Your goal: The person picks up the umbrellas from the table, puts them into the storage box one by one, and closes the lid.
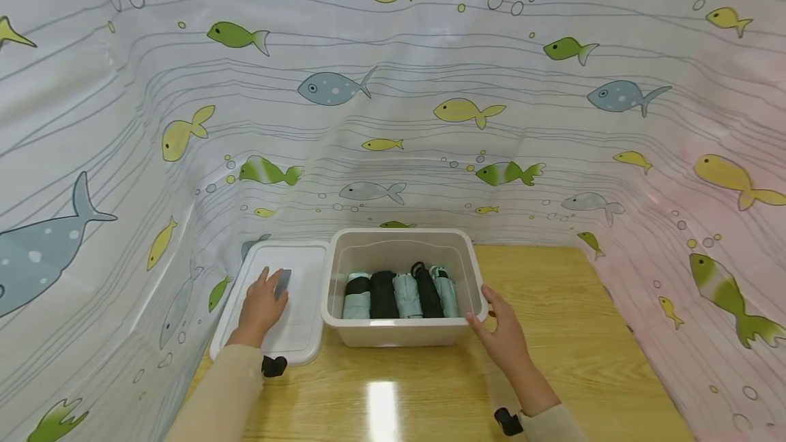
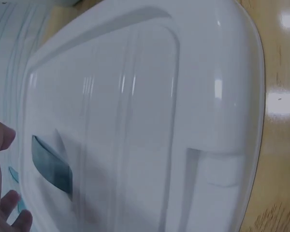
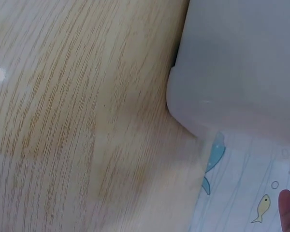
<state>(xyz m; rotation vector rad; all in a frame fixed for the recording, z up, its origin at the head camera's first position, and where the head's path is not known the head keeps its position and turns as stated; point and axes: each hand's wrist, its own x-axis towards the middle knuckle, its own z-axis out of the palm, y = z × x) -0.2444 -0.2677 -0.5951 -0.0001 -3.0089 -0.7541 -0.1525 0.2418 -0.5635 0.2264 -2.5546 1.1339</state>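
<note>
A white plastic lid lies flat on the table at the left, a small grey handle-like piece standing up from it. Over this lid hovers my left hand, its fingers loosely spread beside the grey piece; the left wrist view has a gap between them. To the right stands a cream plastic bin, without a cover. Inside it, several rolled bundles, pale green and black, lie side by side and look like folded umbrellas. At the bin's right front corner is my right hand, fingers extended, thumb near the rim.
The wooden table extends in front of the bin and to its right. A fish-printed sheet rises behind the table and along both sides. A bright reflection shows on the table near the front.
</note>
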